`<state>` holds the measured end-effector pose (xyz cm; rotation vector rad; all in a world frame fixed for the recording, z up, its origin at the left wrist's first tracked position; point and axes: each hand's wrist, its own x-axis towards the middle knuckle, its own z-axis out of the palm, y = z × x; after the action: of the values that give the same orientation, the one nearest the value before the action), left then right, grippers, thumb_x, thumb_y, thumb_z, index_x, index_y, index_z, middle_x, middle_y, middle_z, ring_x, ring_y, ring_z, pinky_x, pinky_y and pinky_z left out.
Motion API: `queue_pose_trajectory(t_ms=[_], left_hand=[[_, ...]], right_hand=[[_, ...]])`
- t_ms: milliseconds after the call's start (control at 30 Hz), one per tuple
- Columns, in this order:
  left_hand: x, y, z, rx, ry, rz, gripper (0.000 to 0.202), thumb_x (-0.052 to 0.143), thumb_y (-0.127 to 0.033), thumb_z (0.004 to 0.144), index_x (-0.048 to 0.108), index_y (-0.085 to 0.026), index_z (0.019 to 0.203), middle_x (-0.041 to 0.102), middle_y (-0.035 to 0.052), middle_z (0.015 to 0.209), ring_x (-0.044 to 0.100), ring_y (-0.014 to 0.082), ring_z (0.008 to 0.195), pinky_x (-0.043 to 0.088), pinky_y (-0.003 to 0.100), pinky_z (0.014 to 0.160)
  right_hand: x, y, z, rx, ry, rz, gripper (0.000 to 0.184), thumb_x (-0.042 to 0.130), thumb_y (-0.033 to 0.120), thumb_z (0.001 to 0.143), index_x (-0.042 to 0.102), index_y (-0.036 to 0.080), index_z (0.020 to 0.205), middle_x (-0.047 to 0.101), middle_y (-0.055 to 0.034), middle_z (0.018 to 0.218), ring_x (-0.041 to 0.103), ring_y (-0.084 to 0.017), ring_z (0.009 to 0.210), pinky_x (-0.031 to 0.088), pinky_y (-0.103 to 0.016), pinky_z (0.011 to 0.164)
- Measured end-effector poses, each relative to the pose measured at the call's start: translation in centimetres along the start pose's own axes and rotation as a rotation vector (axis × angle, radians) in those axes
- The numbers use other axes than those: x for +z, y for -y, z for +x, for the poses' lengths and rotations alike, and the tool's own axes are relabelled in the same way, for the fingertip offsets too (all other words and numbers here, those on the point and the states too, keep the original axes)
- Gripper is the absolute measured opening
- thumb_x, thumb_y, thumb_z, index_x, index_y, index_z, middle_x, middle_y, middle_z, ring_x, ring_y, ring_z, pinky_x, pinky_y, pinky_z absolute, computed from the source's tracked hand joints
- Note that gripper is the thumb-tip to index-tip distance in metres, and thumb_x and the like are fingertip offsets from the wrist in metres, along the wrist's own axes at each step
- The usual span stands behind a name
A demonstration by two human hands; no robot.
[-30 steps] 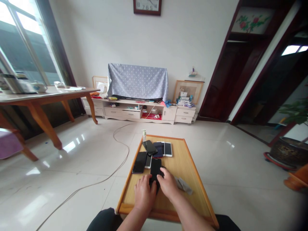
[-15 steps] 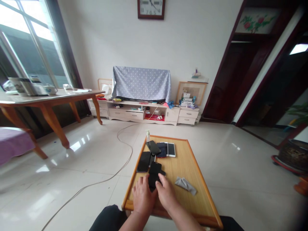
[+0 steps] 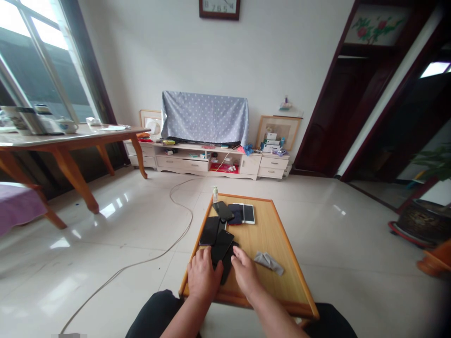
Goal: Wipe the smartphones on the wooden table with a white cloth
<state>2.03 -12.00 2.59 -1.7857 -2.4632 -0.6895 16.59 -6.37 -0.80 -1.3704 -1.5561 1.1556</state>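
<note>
On a small wooden table (image 3: 264, 234), my left hand (image 3: 203, 276) holds a black smartphone (image 3: 222, 245) by its lower left part, fingers along one side and thumb at the bottom edge. The phone lies slanted over another dark, flat phone-like item (image 3: 227, 270), partly covered. Just right of these, my right hand (image 3: 245, 272) is open, fingers slightly bent and thumb apart. Beyond the held phone lie a larger black phone (image 3: 209, 230), a dark phone (image 3: 223, 211), a dark blue flat item (image 3: 235, 213) and a white-framed device (image 3: 249, 214).
A crumpled grey cloth (image 3: 269, 262) lies right of my right hand. A small pump bottle (image 3: 215, 194) stands at the far left corner. A cable (image 3: 155, 257) runs across the floor. Further off are a low cabinet (image 3: 181, 164) and a dining table (image 3: 77, 141).
The held phone has turned clockwise and slid left, baring more of the dark item beneath it. My left hand has shifted left; my right hand has come away from the phone. The view has tilted slightly.
</note>
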Motion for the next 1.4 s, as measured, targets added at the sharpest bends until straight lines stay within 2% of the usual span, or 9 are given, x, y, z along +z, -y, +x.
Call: queue_pose_trajectory(t_ms=[167, 400, 500, 667, 800, 933, 1233, 1333, 1400], left_hand=[[-0.3, 0.5, -0.7, 0.017, -0.024, 0.017, 0.041, 0.044, -0.035, 0.095, 0.052, -0.020, 0.133, 0.056, 0.0125, 0.135, 0.053, 0.0286, 0.120, 0.038, 0.041, 0.093], [-1.3, -0.3, -2.9, 0.074, 0.026, 0.023, 0.029, 0.048, -0.049, 0.094, 0.062, -0.025, 0.105, 0.063, 0.0064, 0.105, 0.057, 0.0262, 0.103, 0.038, 0.040, 0.089], [-1.5, -0.5, -3.3, 0.074, 0.020, 0.029, 0.035, 0.051, -0.055, 0.091, 0.061, -0.025, 0.108, 0.063, 0.0068, 0.107, 0.056, 0.0272, 0.104, 0.037, 0.041, 0.089], [-2.1, -0.1, -2.8, 0.036, -0.020, 0.030, 0.035, 0.047, -0.049, 0.094, 0.059, -0.024, 0.115, 0.061, 0.0086, 0.117, 0.054, 0.0276, 0.112, 0.036, 0.040, 0.090], [-2.4, -0.3, -3.3, 0.057, 0.076, 0.041, 0.036, 0.046, -0.057, 0.093, 0.061, -0.026, 0.101, 0.063, 0.0065, 0.105, 0.056, 0.0270, 0.104, 0.034, 0.041, 0.090], [-2.2, -0.9, -4.4, 0.062, 0.133, 0.067, 0.050, 0.062, -0.066, 0.080, 0.061, -0.025, 0.109, 0.062, 0.0096, 0.113, 0.053, 0.0317, 0.110, 0.034, 0.043, 0.091], [-2.8, -1.3, -5.0, 0.066, 0.165, 0.025, 0.038, 0.063, -0.051, 0.081, 0.061, -0.023, 0.107, 0.064, 0.0096, 0.108, 0.057, 0.0279, 0.104, 0.039, 0.037, 0.087], [-3.4, -1.5, -5.4, 0.097, 0.148, -0.040, 0.031, 0.056, -0.051, 0.087, 0.063, -0.024, 0.099, 0.068, 0.0072, 0.099, 0.061, 0.0252, 0.097, 0.040, 0.034, 0.082], [-3.7, -1.8, -5.9, 0.124, 0.149, -0.072, 0.030, 0.055, -0.052, 0.088, 0.063, -0.024, 0.095, 0.070, 0.0057, 0.095, 0.062, 0.0243, 0.094, 0.041, 0.034, 0.080]], right_hand=[[-2.5, -0.1, -0.6, 0.061, -0.085, 0.272, 0.061, 0.056, 0.047, 0.086, 0.056, 0.013, 0.138, 0.057, -0.0178, 0.144, 0.053, -0.028, 0.134, 0.045, -0.040, 0.111], [-3.9, -0.4, -1.2, 0.111, -0.151, 0.325, 0.050, 0.066, 0.049, 0.080, 0.068, 0.020, 0.121, 0.069, -0.0133, 0.128, 0.065, -0.032, 0.120, 0.054, -0.044, 0.098], [-3.3, -0.8, -1.6, 0.063, -0.130, 0.276, 0.048, 0.064, 0.050, 0.082, 0.069, 0.020, 0.118, 0.072, -0.0122, 0.123, 0.066, -0.030, 0.117, 0.053, -0.044, 0.100], [-3.4, -1.5, -2.9, -0.041, -0.120, 0.143, 0.044, 0.057, 0.049, 0.088, 0.069, 0.019, 0.119, 0.072, -0.0124, 0.121, 0.067, -0.028, 0.116, 0.052, -0.042, 0.100], [-4.8, -1.2, -3.7, -0.122, -0.179, -0.048, 0.044, 0.052, 0.046, 0.091, 0.067, 0.020, 0.123, 0.072, -0.0129, 0.121, 0.068, -0.028, 0.113, 0.053, -0.042, 0.099], [-5.5, -0.6, -3.8, -0.166, -0.199, -0.182, 0.043, 0.049, 0.044, 0.092, 0.067, 0.019, 0.123, 0.073, -0.0127, 0.119, 0.068, -0.027, 0.111, 0.053, -0.042, 0.099], [-4.1, -0.7, -5.3, -0.021, -0.150, 0.013, 0.042, 0.061, 0.047, 0.083, 0.071, 0.021, 0.115, 0.074, -0.0119, 0.115, 0.068, -0.029, 0.111, 0.053, -0.042, 0.096], [-4.0, 0.3, -6.2, 0.098, -0.125, 0.138, 0.047, 0.062, 0.052, 0.083, 0.068, 0.021, 0.118, 0.073, -0.0128, 0.116, 0.071, -0.030, 0.100, 0.058, -0.041, 0.078], [-3.6, 1.2, -6.7, 0.206, -0.041, 0.290, 0.045, 0.062, 0.056, 0.084, 0.067, 0.021, 0.112, 0.074, -0.0119, 0.107, 0.073, -0.028, 0.086, 0.057, -0.037, 0.065]])
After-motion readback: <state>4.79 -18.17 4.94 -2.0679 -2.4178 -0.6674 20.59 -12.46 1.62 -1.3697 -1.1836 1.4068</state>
